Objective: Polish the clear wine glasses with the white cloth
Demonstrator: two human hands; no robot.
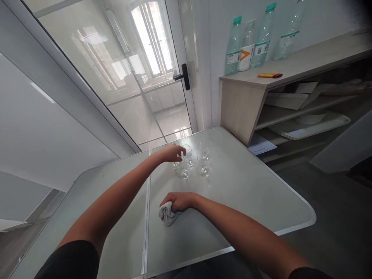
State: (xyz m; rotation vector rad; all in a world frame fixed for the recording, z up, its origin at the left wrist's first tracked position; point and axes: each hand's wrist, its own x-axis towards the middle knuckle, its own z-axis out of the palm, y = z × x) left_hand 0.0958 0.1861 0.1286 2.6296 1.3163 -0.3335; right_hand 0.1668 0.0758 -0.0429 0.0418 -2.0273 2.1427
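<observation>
While a crumpled white cloth (167,212) is clutched in the closed fingers of the right hand (182,200), low at the pale grey-green tabletop (247,186), the left hand (173,152) is held out over a cluster of clear stemmed glasses (185,174). Its fingers are bent, with the tips beside a glass rim; because the glass is transparent and partly covered, it cannot be told whether anything is pinched there. The glasses are grouped near the far edge of the tabletop, well beyond the cloth. A straight silver metal strip (146,228) is set across the surface. To the right, clear plastic bottles (260,54) and a small red-and-yellow object (269,75) are placed on a light wooden shelf unit (241,104). Beyond the tabletop, a black door handle (186,77) is mounted on a white-framed glazed door (171,35).
</observation>
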